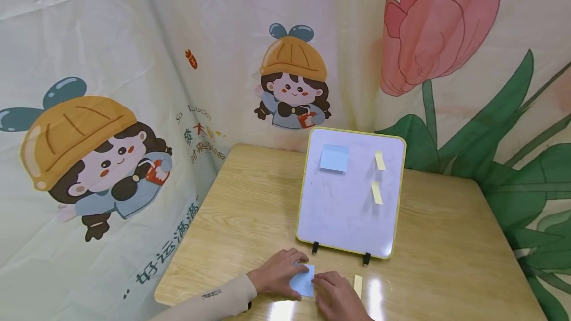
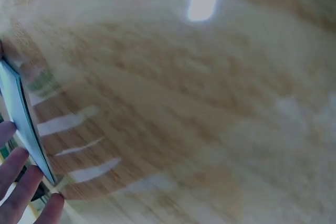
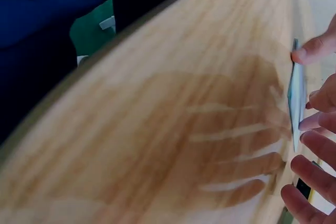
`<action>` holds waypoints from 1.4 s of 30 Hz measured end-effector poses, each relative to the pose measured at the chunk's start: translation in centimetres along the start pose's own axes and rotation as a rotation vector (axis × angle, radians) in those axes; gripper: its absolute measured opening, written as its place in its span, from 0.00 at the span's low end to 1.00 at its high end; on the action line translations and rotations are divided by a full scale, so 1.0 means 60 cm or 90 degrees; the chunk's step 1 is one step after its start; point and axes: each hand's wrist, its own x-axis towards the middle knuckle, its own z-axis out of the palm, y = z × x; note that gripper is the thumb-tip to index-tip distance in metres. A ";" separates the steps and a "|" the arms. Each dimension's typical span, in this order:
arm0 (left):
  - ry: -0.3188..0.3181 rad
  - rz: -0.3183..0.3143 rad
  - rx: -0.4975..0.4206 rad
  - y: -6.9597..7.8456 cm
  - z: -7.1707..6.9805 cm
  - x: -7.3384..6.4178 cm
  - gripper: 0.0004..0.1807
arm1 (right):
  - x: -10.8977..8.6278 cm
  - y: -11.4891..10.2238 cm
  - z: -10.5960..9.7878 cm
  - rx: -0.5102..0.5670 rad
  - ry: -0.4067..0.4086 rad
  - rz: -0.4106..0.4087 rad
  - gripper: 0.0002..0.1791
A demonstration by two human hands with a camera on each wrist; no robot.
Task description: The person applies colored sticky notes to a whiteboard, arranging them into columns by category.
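Note:
A square blue sticky note (image 1: 305, 281) is between the two hands, just in front of the whiteboard (image 1: 345, 217). My left hand (image 1: 278, 274) holds it from the left, thumb near its close edge and fingers near the far one. From the right, my right hand (image 1: 336, 294) pinches its side edge with bent fingers. The left wrist view catches the blue sticky note (image 2: 23, 119) edge-on beside the left fingertips. In the right wrist view, a thumb meets the narrow side of the blue sticky note (image 3: 296, 93); other fingers spread past it.
On the whiteboard are a blue sticky note (image 1: 334, 158) at upper left and two narrow yellow strips (image 1: 379, 160) at right. Another yellow strip (image 1: 358, 286) lies beside the right hand. Black feet (image 1: 367, 259) hold the board on the glossy wooden table (image 1: 250, 197); printed curtains hang behind.

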 end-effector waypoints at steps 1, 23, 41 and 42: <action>0.002 0.004 0.006 0.000 0.002 0.000 0.34 | -0.001 0.001 0.002 0.002 0.000 -0.006 0.22; -0.018 0.019 -0.035 -0.003 -0.014 0.002 0.10 | -0.001 0.004 0.005 0.042 -0.014 -0.123 0.20; 0.001 0.031 -0.062 -0.010 -0.014 0.018 0.03 | 0.001 0.008 0.039 0.086 -0.022 -0.399 0.18; 0.003 0.035 -0.058 -0.010 -0.013 0.019 0.03 | 0.000 0.010 0.040 0.071 -0.026 -0.398 0.20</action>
